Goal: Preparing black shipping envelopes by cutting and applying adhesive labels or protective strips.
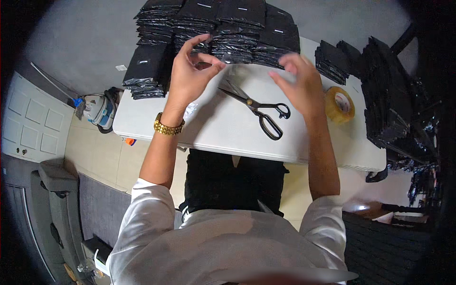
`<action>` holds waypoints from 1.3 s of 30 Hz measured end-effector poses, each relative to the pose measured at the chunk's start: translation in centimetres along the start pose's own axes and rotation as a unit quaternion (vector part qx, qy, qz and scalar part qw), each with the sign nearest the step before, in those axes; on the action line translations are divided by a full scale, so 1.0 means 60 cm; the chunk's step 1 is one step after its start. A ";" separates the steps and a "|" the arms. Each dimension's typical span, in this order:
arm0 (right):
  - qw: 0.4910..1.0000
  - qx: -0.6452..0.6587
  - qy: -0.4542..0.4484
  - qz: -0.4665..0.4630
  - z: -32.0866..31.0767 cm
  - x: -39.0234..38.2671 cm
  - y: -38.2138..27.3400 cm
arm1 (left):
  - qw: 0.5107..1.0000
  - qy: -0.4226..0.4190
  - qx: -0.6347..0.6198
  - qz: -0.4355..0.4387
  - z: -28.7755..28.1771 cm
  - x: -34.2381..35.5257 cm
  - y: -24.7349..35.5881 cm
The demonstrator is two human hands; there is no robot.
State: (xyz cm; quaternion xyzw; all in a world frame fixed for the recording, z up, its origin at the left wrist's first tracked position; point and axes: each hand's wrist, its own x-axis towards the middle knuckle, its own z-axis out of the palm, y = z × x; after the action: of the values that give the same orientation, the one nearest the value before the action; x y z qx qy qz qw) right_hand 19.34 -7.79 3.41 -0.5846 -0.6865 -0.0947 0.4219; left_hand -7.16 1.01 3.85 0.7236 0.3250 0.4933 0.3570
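My left hand (192,71) is raised over the far part of the white table (156,116), near the stacked black plastic packages (237,45). Its thumb meets a fingertip in a pinch while the index finger arches above; what lies in the pinch, if anything, I cannot make out. Slightly blurred, my right hand (301,83) hovers farther right, its fingers bent and the thumb apart from them, with nothing visible between. Below and between both hands, large black-handled scissors (251,103) lie on the tabletop, blades partly spread. To the right of my right hand sits a roll of clear yellowish tape (339,105).
More black packages (332,61) sit at the table's far right, and a tall pile of them (387,90) stands along its right edge. A crumpled white scrap (191,110) is near my left wrist. Beyond the left edge, a blue and white appliance (99,111) stands on the floor.
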 end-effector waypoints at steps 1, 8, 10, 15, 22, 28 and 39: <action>0.989 -0.002 -0.097 0.110 -0.009 -0.026 -0.025 | 1.000 0.007 -0.004 -0.010 -0.010 -0.002 -0.005; 0.977 -0.080 -0.172 0.099 0.011 -0.172 -0.017 | 1.000 0.012 -0.006 -0.002 -0.015 0.006 -0.024; 0.973 -0.078 -0.187 0.108 0.012 -0.171 -0.017 | 1.000 0.018 -0.003 -0.003 -0.014 0.004 -0.027; 0.955 -0.111 -0.254 0.103 0.006 -0.139 -0.025 | 0.998 0.021 -0.052 -0.007 -0.009 0.004 -0.019; 0.941 -0.181 -0.272 0.082 0.014 -0.122 -0.025 | 0.998 0.003 -0.065 -0.024 -0.005 0.007 0.002; 0.917 -0.176 -0.349 0.079 0.000 -0.111 -0.024 | 0.997 -0.007 -0.069 -0.025 -0.009 0.014 -0.004; 0.808 0.403 -0.373 0.215 -0.017 -0.250 -0.098 | 0.972 -0.046 -0.149 -0.173 -0.027 0.029 0.007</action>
State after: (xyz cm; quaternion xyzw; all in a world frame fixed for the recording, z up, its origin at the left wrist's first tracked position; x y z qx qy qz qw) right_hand 14.01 -21.02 -4.20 -0.4850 -0.6243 0.5090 0.3405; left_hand -8.10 2.50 5.44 0.6167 0.3514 0.4331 0.5556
